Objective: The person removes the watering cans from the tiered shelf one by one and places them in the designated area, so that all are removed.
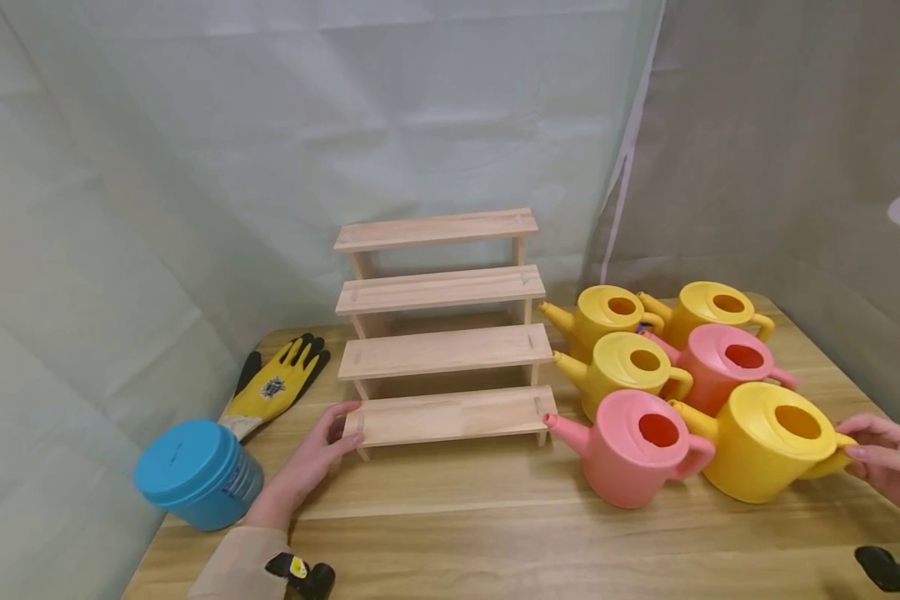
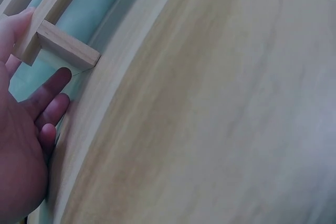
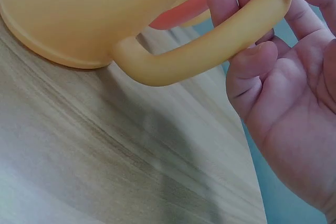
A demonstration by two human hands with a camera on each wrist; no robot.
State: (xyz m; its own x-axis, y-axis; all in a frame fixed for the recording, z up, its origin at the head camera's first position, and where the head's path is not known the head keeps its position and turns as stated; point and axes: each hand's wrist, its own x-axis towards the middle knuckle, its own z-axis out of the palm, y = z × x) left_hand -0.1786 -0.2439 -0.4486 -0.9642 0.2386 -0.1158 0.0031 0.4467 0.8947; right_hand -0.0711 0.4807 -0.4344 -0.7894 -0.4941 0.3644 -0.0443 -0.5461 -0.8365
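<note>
A wooden tiered stand (image 1: 450, 354) with several steps stands in the middle of the table. My left hand (image 1: 317, 446) holds the left end of its lowest step, thumb on the near side; in the left wrist view the other fingers (image 2: 50, 90) extend below the step beside a short wooden leg (image 2: 68, 44). At the right, my right hand (image 1: 888, 457) grips the handle (image 3: 205, 51) of the front yellow watering can (image 1: 765, 446), fingers curled round it. That can appears to rest on the table. Just left of it stands a pink watering can (image 1: 618, 454).
Behind these stand another pink watering can (image 1: 708, 354) and several yellow ones (image 1: 607, 367), closely grouped. To the left are a blue lidded tub (image 1: 195, 475) and yellow-and-black work gloves (image 1: 277, 383). Curtains (image 1: 457, 108) hang behind the wooden table (image 1: 450, 533).
</note>
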